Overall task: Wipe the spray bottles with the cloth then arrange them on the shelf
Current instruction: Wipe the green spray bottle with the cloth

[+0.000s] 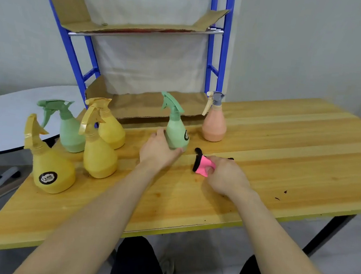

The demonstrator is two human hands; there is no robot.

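Head view: we see a wooden table (264, 151) with six spray bottles standing on it. Our left hand (158, 151) is closed around the base of a green bottle (177, 128), which stands upright near the table's middle, its trigger head pointing left. Our right hand (225, 173) is clenched on a pink cloth (203, 166) with a black edge; the cloth lies on the table just right of the green bottle, and we cannot tell whether the two touch.

A peach bottle (214, 122) stands behind and to the right, apart from both hands. At the left end, three yellow bottles (51, 171) (99, 156) (111, 128) and a second green bottle (70, 131) stand clustered close together.

A blue shelf (216, 57) rises behind the table. Its levels are lined with cardboard (129, 29), and none of the six bottles stands on them.
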